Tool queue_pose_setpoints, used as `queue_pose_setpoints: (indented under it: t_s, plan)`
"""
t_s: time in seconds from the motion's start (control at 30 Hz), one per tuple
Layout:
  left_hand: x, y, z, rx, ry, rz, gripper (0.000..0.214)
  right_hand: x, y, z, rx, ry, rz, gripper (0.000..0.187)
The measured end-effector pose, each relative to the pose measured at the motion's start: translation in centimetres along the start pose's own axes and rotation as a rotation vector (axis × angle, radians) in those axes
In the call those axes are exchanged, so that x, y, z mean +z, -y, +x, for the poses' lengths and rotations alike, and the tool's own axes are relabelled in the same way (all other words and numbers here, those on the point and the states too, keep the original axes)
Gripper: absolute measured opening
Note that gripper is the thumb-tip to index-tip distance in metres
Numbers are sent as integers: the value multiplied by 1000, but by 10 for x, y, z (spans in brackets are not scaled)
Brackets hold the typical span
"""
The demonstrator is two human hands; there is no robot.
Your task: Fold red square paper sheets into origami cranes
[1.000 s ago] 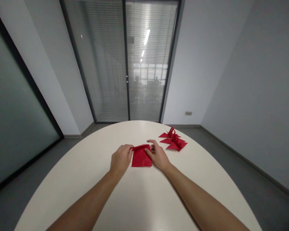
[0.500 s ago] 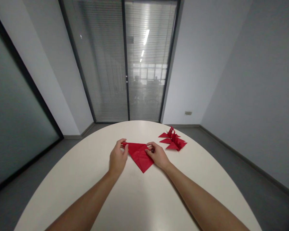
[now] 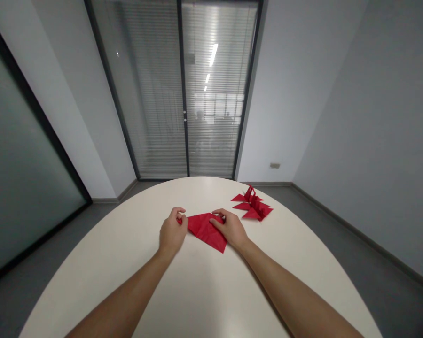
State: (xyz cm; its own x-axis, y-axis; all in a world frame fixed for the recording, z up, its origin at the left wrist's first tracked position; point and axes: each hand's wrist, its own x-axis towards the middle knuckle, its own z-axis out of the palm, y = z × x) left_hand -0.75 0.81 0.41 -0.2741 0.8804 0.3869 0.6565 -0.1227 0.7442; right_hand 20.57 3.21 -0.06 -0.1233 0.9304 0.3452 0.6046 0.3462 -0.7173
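Observation:
Between my hands is a folded sheet of red paper [image 3: 207, 231], creased, with one corner pointing down and to the right. My left hand [image 3: 172, 231] pinches its left corner between thumb and fingers. At the upper right part of the sheet, my right hand [image 3: 231, 228] grips it with the thumb on top; the fingers beneath are partly hidden. Several folded red paper cranes [image 3: 255, 206] sit close together on the table, beyond my right hand and to its right.
The round white table [image 3: 183, 291] spreads out under both forearms, its curved edge on the left, right and far side. Behind it stand a glass partition with blinds [image 3: 158, 117] and a grey wall with a socket [image 3: 275, 165].
The paper has turned between my hands: its lower point has swung to the right, and its upper edge now slopes instead of lying nearly level. Both hands keep their hold. The cranes stay put.

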Motion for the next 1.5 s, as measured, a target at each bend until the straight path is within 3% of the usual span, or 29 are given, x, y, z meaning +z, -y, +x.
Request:
queue_pose_setpoints:
  t_s: [0.23,0.3,0.4,0.53,0.63,0.77,1.0,1.27,1.5]
  plan:
    - [0,5,2,-73,20,141,11,2,-5,1,26,8,-34,24]
    - [0,6,3,22,5,180,11,3,-7,2,17,11,-52,21]
    - [0,4,1,286,-4,214,17,6,-11,2,8,16,-84,18]
    - [2,0,-7,519,189,214,25,6,-12,3,-16,1,-118,17]
    - [4,0,-11,512,313,232,28,2,-6,3,-78,-47,-182,15]
    - [5,2,-12,495,363,263,28,-6,10,-1,-225,-68,-269,18]
    - [-1,-9,-13,602,423,334,33,0,16,-9,-285,151,-318,30]
    - [-2,-11,-15,576,437,311,30,-1,14,-8,-408,260,-150,41]
    - [5,0,-15,479,624,482,55,2,14,-10,-314,228,-234,40]
